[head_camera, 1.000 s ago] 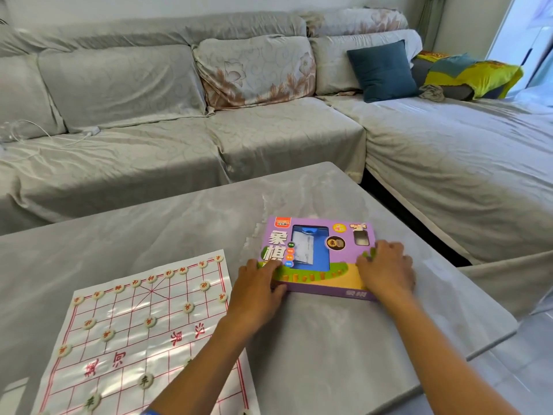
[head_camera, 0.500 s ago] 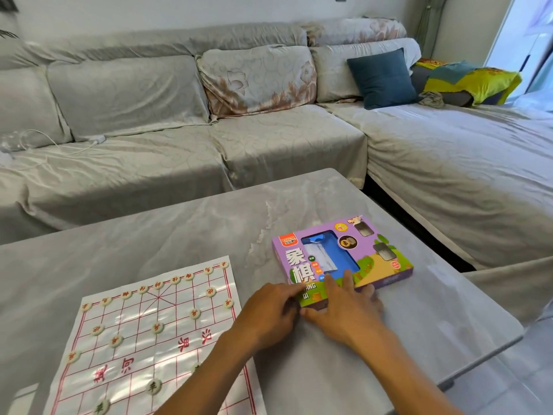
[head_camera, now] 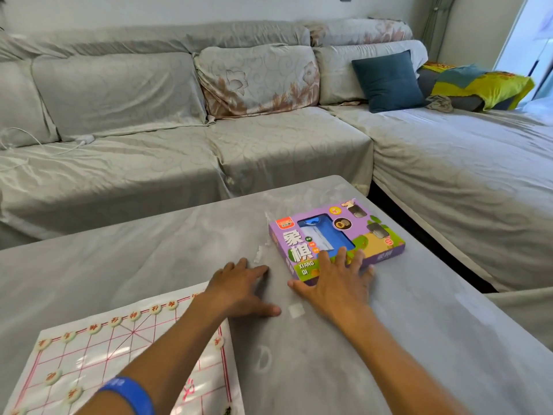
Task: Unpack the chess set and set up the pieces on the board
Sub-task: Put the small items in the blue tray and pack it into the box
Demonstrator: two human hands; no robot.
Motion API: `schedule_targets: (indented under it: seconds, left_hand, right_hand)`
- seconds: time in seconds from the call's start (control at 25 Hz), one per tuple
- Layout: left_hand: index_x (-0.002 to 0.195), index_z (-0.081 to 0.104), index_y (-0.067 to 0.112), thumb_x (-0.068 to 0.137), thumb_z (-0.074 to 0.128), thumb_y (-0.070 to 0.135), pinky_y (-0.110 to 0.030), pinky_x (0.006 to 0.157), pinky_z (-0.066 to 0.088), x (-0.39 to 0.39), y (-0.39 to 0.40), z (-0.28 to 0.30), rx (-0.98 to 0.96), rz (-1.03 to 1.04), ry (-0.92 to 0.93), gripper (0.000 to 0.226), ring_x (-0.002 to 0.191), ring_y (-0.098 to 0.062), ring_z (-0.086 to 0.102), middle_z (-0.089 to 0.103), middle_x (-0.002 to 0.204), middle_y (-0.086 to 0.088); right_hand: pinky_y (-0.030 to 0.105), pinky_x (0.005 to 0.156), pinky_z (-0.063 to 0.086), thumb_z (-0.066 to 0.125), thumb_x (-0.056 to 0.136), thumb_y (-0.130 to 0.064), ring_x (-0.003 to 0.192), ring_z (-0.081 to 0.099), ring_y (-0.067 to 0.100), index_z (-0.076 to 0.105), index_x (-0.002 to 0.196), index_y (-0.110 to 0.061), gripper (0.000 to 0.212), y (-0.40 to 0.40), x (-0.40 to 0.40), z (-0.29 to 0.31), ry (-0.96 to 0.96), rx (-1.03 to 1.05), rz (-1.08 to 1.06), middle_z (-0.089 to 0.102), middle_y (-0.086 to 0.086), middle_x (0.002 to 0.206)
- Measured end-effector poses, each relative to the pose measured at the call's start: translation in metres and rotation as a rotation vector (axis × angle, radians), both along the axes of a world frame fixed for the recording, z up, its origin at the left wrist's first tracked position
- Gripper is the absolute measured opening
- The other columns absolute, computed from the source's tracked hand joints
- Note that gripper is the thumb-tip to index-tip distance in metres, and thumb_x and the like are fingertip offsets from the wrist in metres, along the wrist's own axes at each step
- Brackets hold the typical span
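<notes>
The purple xiangqi box (head_camera: 335, 241) lies at the table's (head_camera: 149, 259) right edge. The right hand (head_camera: 336, 284) rests flat-fingered on its near corner; the left hand (head_camera: 239, 290) lies spread, grasping nothing. The paper board (head_camera: 125, 354) looks already set with pieces, so push the box gently, away from the edge.

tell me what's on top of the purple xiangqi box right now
The right hand lies flat on the near corner of the purple xiangqi box, fingers spread over the lid. Nothing else sits on it. The print beneath the hand is covered.
</notes>
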State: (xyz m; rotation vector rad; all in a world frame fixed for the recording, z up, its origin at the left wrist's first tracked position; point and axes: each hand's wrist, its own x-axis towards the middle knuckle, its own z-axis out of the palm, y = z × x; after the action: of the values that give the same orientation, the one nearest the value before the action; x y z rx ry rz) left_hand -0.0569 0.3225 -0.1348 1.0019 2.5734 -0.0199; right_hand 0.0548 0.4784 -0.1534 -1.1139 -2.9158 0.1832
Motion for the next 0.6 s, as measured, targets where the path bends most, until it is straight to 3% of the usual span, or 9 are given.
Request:
schedule_targets:
  seconds: [0.12, 0.24, 0.6]
  left_hand:
    - [0.146, 0.008, 0.048, 0.05, 0.068, 0.083, -0.046, 0.109, 0.032, -0.023, 0.014, 0.006, -0.092, -0.041, -0.071, 0.118, 0.141, -0.031, 0.017, 0.011, 0.156, -0.002]
    - [0.146, -0.003, 0.049, 0.045, 0.072, 0.081, -0.05, 0.111, 0.03, -0.036, 0.026, 0.002, -0.161, -0.074, -0.089, 0.13, 0.143, -0.037, 0.006, -0.003, 0.159, -0.003]
    - [0.145, -0.009, 0.049, 0.047, 0.073, 0.08, -0.056, 0.113, 0.025, -0.041, 0.027, -0.004, -0.142, -0.112, -0.093, 0.131, 0.144, -0.041, -0.001, -0.01, 0.159, -0.003]
  right_hand:
    - [0.052, 0.106, 0.031, 0.046, 0.069, -0.084, 0.139, 0.008, 0.046, 0.027, 0.141, -0.024, 0.095, 0.03, -0.042, -0.003, 0.055, -0.018, 0.001, 0.022, 0.017, 0.151]
    - [0.049, 0.101, 0.037, 0.049, 0.071, -0.08, 0.139, 0.008, 0.046, 0.027, 0.141, -0.023, 0.093, 0.058, -0.084, -0.008, 0.086, -0.032, -0.013, 0.023, 0.017, 0.149]
    - [0.052, 0.105, 0.033, 0.045, 0.075, -0.079, 0.142, 0.002, 0.045, 0.022, 0.146, -0.022, 0.093, 0.088, -0.142, -0.011, 0.107, -0.029, -0.015, 0.02, 0.014, 0.153]
